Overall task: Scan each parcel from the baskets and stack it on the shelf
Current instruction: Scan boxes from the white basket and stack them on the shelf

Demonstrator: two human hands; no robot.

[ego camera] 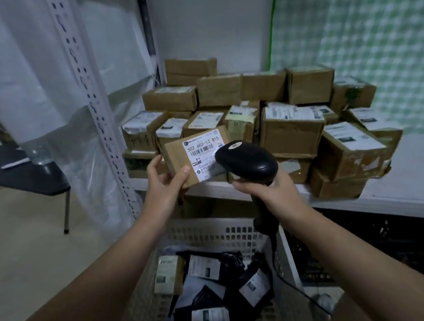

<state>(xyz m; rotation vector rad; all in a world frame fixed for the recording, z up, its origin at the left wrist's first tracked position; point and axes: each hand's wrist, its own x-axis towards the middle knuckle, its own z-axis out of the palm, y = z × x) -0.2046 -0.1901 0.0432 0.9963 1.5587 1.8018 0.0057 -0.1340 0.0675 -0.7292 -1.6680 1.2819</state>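
The scanner (pixel 247 160) hides part of the parcel's label (pixel 204 156).

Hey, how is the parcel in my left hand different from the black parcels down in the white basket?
The held parcel is a stiff brown cardboard box; the black parcels are soft, crumpled plastic bags. The box is raised in the left hand by the scanner; the bags lie heaped in the white basket. Both carry white printed labels.

Both arms reach forward, left hand (pixel 167 184) and right hand (pixel 270 189) curled, gripping.
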